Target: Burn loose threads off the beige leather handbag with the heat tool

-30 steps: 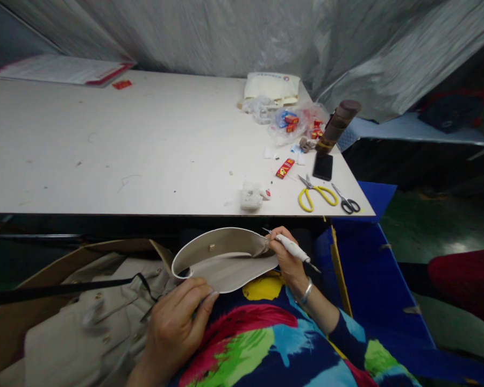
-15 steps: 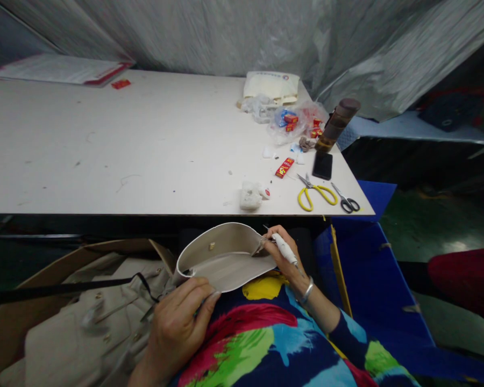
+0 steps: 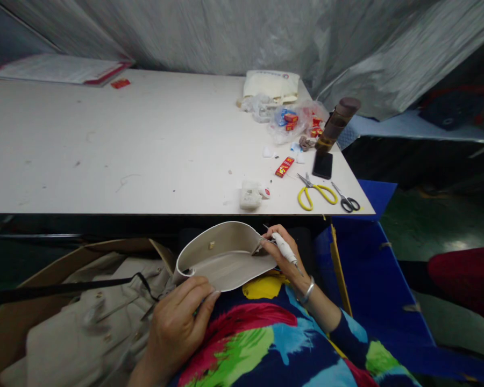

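A beige bag (image 3: 236, 263) rests open on my lap, its mouth facing up and a small gold-coloured metal fitting on the far inner wall. My left hand (image 3: 181, 322) grips the near left rim, thumb pressed to the edge and fingers curled over it. At the right end of the bag is my right hand (image 3: 284, 255), closed around a white-handled tool (image 3: 284, 247) with a thin metal tip. Its fingertips also touch the bag's right edge. What kind of tool it is, I cannot make out.
A carton (image 3: 153, 247) of beige bags (image 3: 76, 328) stands to the left. On the white table (image 3: 145, 134) lie yellow-handled scissors (image 3: 317, 194), black-handled scissors (image 3: 349, 203), a phone (image 3: 322, 164), a red box (image 3: 284, 167) and a white lump (image 3: 250, 195). A bottle (image 3: 339, 123) stands near the right edge.
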Motion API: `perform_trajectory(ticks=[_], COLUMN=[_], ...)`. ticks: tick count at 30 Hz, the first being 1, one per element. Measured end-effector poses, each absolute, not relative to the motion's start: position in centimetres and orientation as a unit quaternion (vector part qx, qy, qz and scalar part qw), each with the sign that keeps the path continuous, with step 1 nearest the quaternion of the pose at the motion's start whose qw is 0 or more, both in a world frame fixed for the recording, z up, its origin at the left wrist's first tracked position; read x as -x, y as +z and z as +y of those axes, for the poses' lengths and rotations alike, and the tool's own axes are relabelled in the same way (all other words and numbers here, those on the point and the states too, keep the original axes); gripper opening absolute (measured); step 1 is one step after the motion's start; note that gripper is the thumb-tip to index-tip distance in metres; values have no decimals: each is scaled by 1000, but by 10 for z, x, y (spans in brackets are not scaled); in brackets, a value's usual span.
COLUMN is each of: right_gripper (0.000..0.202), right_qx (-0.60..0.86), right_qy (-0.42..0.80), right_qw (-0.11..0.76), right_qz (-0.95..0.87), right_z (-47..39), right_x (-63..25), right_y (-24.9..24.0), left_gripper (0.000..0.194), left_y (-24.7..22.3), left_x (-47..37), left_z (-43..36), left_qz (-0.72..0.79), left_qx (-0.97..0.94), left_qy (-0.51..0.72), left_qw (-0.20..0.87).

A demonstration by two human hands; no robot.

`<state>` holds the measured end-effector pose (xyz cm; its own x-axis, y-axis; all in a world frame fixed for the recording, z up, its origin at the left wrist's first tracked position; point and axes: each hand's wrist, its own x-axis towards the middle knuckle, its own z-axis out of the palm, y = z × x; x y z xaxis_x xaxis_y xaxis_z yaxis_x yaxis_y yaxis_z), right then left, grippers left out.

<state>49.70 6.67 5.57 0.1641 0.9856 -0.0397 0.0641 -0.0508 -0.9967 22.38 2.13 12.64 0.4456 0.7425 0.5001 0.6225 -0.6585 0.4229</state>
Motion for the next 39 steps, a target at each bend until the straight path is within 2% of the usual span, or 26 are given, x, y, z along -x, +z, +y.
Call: perform_trajectory(ticks=[29, 39], right_gripper=[26, 17], right_qx=[543, 565], right_qy=[481, 447], right_qw=[533, 557], right_qz=[-435, -413], right_z=[66, 67], right_x=[-494, -492], right_y=[57, 53], left_gripper=[7, 6], left_y=[122, 123], left_x=[-221, -221], left_z=[21, 21], left_qz=[402, 402], left_qx=[-844, -845], left_qy=[340, 338], left_qw=[100, 101])
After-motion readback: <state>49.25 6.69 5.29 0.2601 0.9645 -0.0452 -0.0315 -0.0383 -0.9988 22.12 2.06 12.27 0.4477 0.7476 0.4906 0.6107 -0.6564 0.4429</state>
